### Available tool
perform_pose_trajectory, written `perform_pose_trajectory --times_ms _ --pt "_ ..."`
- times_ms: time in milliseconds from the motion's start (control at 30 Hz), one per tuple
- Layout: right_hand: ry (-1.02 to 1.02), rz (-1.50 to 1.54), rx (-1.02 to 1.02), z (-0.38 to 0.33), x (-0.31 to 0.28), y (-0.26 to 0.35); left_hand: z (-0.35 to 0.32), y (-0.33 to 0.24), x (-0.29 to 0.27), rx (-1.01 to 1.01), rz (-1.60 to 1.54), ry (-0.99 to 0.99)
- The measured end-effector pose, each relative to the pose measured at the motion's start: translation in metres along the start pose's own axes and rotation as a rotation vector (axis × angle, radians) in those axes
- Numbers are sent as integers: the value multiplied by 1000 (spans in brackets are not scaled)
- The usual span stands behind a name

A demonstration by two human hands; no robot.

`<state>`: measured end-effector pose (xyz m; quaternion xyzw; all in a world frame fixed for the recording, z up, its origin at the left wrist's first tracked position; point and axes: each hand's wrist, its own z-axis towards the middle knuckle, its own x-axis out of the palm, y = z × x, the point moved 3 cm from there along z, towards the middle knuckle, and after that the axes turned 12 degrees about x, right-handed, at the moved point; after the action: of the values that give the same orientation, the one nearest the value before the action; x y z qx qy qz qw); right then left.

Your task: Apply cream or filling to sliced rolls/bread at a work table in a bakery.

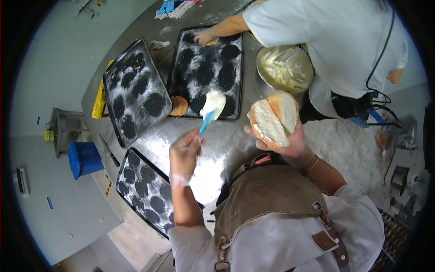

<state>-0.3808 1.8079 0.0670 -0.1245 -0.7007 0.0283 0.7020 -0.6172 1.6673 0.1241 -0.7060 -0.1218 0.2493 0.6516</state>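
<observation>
- Blue spatula [207,120]: gripped in the person's left hand [185,150], fingers closed round it; its end carries a lump of white cream [214,101], seen against a black tray [206,70].
- Split bun [274,120]: cradled in the right hand [297,141], half-open and curled beneath; cream coats the cut faces.
- Round bowl [285,68]: beyond the bun, smeared inside.
- Co-worker's hand [205,37]: at the tray's far end, touching bread [212,42].
</observation>
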Motion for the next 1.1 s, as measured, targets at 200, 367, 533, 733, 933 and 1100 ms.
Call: perform_pose_trajectory --times_ms 200,367,533,733,933,1100 --pt "56 167 111 42 15 -14 -35 24 -19 -66 -201 -206" --pt "173 -156 118 85 60 14 -49 27 -29 -105 -285 -348" --pt "154 -369 -77 151 114 126 -20 11 -15 -130 -260 -464" --pt "-164 -617 -436 206 123 379 45 11 17 -213 -224 -592" --pt "-553 -1721 -1231 184 66 634 114 40 42 -194 198 -453" --pt "-608 -1008 -960 179 49 772 187 42 79 -401 359 -388"
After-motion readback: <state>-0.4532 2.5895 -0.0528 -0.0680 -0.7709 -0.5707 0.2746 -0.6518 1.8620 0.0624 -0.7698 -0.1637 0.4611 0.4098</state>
